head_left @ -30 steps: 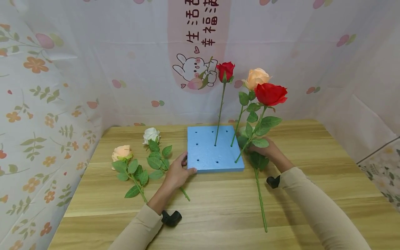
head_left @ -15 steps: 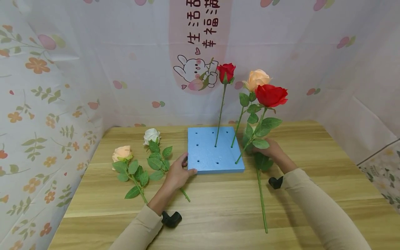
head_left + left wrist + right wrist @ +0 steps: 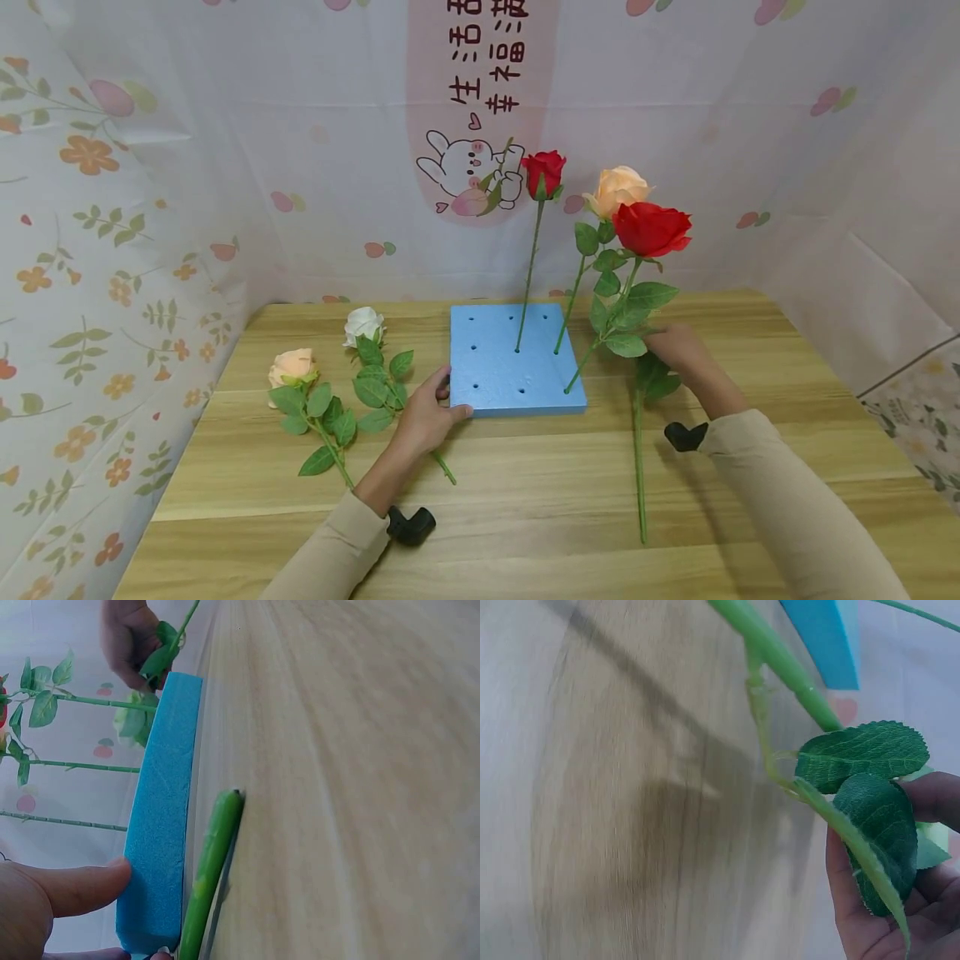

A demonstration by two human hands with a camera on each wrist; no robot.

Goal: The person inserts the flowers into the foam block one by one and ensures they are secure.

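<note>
My left hand [image 3: 426, 414] grips the near left corner of a light-blue foam block [image 3: 495, 375] with small holes in its top, the thumb along its front side. Three roses stand in the block: a red rosebud [image 3: 543, 173], a peach rose [image 3: 617, 192] and an open red rose [image 3: 651, 228] leaning right. To the right of the block, my right hand [image 3: 678, 354] holds a pale rose [image 3: 135, 718] among its leaves [image 3: 877, 825]. Its green stem [image 3: 640, 475] points toward the front of the table. In the head view, leaves and the red rose's foliage hide its bloom.
On the wooden table [image 3: 525, 517], a peach rose [image 3: 292, 367] and a white rose [image 3: 363, 327] lie left of the block, stems toward the front. The white rose's stem end [image 3: 225, 810] passes close by the block. A printed cloth [image 3: 337, 167] hangs behind.
My right hand has moved to the right, away from the block, carrying the pale rose. Its stem now points more straight toward the front. The left hand and block have stayed put.
</note>
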